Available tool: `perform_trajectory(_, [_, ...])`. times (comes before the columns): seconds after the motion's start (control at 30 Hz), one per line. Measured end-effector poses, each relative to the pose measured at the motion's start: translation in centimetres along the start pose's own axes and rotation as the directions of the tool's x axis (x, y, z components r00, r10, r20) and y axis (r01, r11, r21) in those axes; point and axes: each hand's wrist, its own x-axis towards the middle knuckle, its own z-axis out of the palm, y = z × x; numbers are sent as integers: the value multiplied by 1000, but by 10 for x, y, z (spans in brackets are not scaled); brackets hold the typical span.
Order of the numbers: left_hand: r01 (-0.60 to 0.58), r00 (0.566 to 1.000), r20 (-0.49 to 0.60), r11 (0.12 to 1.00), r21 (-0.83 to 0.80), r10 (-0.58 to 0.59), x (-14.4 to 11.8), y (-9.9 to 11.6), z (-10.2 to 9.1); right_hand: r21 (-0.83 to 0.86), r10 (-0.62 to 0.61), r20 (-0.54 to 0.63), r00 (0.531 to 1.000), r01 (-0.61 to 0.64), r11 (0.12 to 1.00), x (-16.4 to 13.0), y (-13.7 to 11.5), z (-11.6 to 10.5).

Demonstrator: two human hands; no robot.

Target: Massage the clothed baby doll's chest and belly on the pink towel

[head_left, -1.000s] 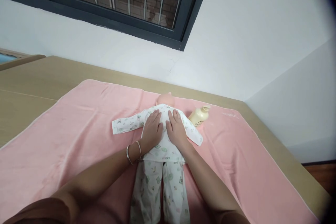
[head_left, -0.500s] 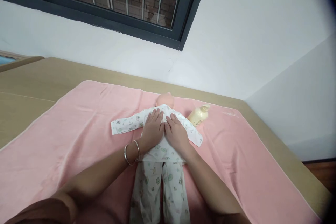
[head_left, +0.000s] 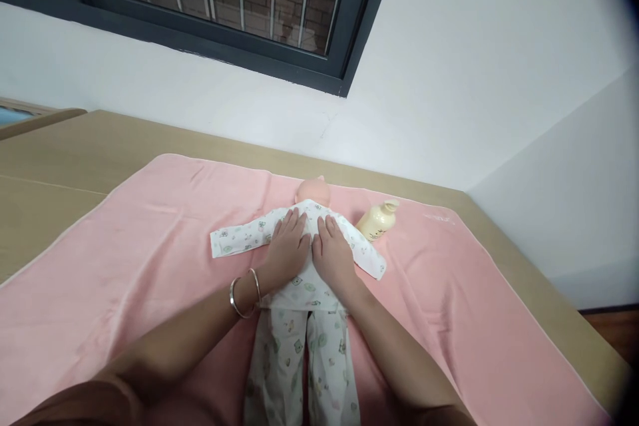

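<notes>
The person's left hand (head_left: 288, 248) and right hand (head_left: 333, 251) are lying palm down, side by side, nearly touching at the thumbs, with fingers stretched forward and slightly spread. Both bare forearms are reaching forward and converging toward the hands. Two bangles (head_left: 243, 289) are circling the left wrist, just behind the hand.

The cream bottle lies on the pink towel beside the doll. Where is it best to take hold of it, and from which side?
Probably around the wide body of the bottle, coming from above with the right hand, which is nearer. It lies tilted on the towel, the narrow pump end pointing away, so the body is the broad, free part.
</notes>
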Motion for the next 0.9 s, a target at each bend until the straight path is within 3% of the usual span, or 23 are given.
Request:
perform_trajectory(0.2, [-10,999,-52,1000,-6,9,14,-8,1,-109,8,50,999,-3,994,-8,-12,-22])
perform_trajectory(0.53, [-24,992,-128,998,-64,15,7,-14,10,194,10,-35,999,-3,981,15,22,13])
perform_trajectory(0.7, [-30,992,-123,1000,-2,29,5,-8,8,231,9,-39,999,0,973,14,23,13])
perform_trajectory(0.9, [-62,994,-79,992,109,71,-9,12,6,256,-20,50,999,6,967,26,33,9])
